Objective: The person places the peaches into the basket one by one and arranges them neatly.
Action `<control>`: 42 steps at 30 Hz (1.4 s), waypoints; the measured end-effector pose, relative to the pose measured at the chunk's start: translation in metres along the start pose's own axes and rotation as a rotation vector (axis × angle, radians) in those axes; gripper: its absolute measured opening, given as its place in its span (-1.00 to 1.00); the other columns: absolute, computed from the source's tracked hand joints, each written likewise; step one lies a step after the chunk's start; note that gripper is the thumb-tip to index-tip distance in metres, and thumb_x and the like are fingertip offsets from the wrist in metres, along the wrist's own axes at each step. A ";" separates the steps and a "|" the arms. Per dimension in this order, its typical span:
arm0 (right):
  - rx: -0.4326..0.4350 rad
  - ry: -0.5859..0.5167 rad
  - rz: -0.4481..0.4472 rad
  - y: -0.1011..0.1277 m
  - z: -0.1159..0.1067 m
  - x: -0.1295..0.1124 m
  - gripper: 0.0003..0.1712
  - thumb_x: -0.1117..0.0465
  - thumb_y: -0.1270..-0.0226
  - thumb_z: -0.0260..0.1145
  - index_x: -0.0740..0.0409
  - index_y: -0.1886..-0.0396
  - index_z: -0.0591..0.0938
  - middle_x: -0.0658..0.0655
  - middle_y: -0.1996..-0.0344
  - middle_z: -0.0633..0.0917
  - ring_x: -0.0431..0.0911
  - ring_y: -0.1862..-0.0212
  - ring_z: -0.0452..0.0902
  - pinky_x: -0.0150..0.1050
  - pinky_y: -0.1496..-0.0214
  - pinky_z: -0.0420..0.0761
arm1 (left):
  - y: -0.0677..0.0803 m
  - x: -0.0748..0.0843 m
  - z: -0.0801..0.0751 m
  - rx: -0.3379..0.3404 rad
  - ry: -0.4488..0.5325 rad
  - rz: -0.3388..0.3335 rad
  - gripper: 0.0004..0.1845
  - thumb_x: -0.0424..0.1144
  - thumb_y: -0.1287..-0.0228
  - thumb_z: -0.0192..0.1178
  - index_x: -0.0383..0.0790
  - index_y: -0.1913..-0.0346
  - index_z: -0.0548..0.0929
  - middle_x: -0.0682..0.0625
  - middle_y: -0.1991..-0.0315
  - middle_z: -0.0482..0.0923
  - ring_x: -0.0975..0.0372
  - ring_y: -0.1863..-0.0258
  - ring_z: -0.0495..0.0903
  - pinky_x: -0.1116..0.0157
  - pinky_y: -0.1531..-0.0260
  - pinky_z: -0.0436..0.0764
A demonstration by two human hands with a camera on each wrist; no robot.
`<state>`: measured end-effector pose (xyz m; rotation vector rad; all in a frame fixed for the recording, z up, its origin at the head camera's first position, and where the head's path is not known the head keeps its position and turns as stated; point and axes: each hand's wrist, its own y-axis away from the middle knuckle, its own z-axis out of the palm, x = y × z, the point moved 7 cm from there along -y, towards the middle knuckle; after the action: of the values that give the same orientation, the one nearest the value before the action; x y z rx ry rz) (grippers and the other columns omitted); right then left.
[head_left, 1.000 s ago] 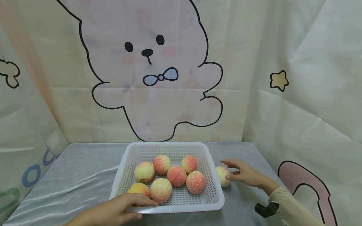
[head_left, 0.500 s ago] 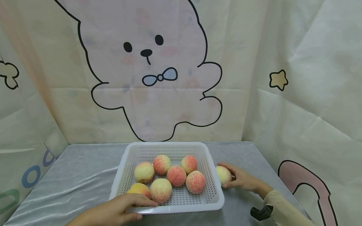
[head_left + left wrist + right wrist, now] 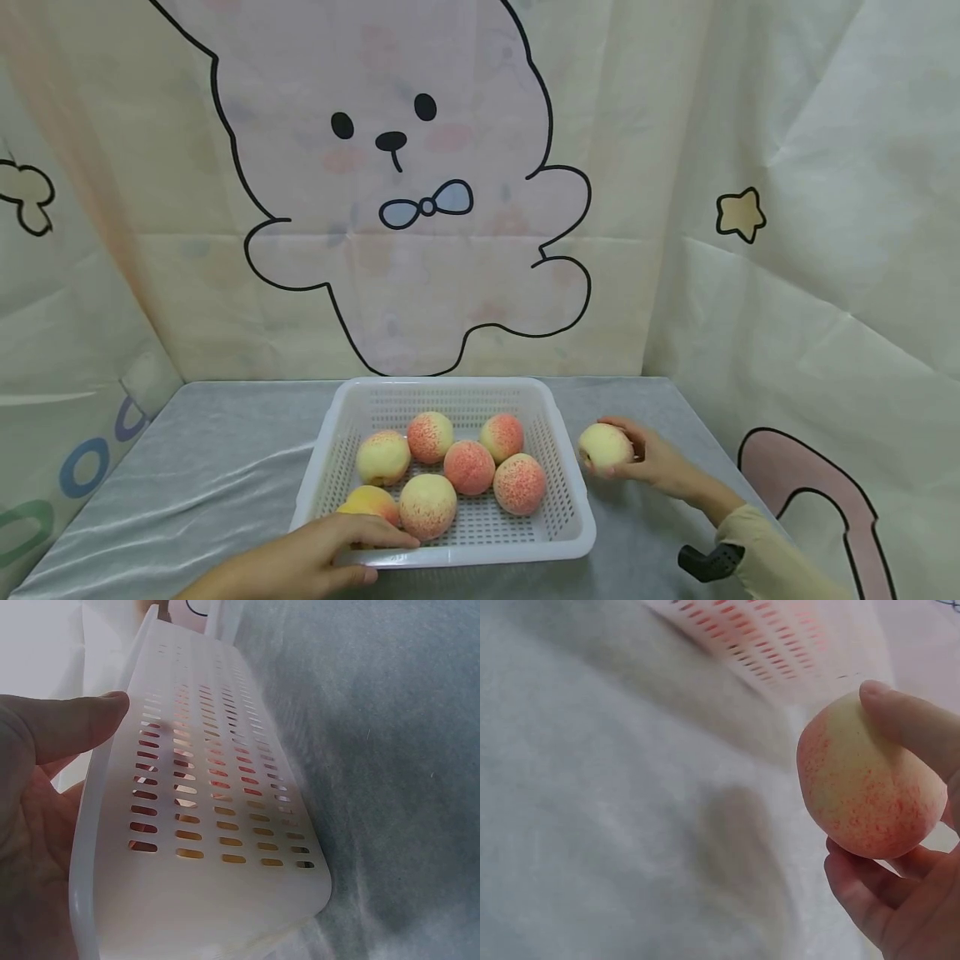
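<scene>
A white perforated plastic basket point(image 3: 480, 555) stands on the table with several peaches in it, some pale yellow, some speckled red. My left hand point(image 3: 318, 554) grips its near left rim. The left wrist view shows the thumb point(image 3: 82, 724) outside the basket wall point(image 3: 187, 892) and the other fingers behind the rim. To the right of the basket, my right hand point(image 3: 660, 467) holds a pale peach point(image 3: 603, 448) between thumb and fingers. A red-speckled side of this peach point(image 3: 870, 787) faces the right wrist camera, and its shadow lies apart on the cloth below.
Grey cloth point(image 3: 240, 450) covers the table. A yellow-orange peach point(image 3: 369, 502) lies in the basket's near left corner, partly behind my left hand. Printed fabric walls point(image 3: 795, 333) enclose the back and both sides. A black strap point(image 3: 708, 562) is on my right wrist.
My right hand has closed round the pale peach beside the basket and lifted it, moving slightly right and up. The left hand and the basket have stayed in place.
</scene>
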<state>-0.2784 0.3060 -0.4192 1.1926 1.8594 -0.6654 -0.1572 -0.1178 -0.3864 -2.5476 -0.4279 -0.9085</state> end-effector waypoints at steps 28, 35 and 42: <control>-0.094 0.054 -0.162 -0.003 0.026 -0.115 -0.20 0.24 -0.29 0.44 0.06 -0.49 0.32 0.23 -0.25 0.55 -0.15 -0.03 0.61 -0.29 0.01 0.67 | -0.001 -0.001 0.001 -0.005 0.016 -0.071 -0.54 -0.22 -0.50 0.13 -0.08 -0.40 0.50 0.07 -0.30 0.60 0.38 -0.28 0.50 0.39 -0.19 0.56; -0.165 0.116 -0.165 -0.006 0.056 -0.128 -0.20 0.12 -0.26 0.47 -0.09 -0.48 0.37 0.09 -0.21 0.60 -0.13 -0.03 0.59 -0.27 0.01 0.61 | -0.002 -0.001 0.001 -0.005 0.021 -0.079 -0.55 -0.22 -0.50 0.13 -0.08 -0.40 0.50 0.07 -0.30 0.60 0.39 -0.28 0.49 0.40 -0.19 0.56; -0.241 0.131 -0.152 -0.013 0.087 -0.133 -0.22 0.05 -0.31 0.45 -0.10 -0.49 0.37 0.04 -0.18 0.61 -0.19 -0.07 0.53 -0.29 -0.05 0.56 | -0.002 0.000 0.001 -0.008 -0.004 -0.076 -0.55 -0.21 -0.51 0.13 -0.08 -0.40 0.50 0.08 -0.30 0.60 0.38 -0.28 0.50 0.38 -0.18 0.57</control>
<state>-0.2303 0.1691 -0.3527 0.9655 2.0890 -0.4367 -0.1576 -0.1159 -0.3864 -2.5561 -0.5266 -0.9335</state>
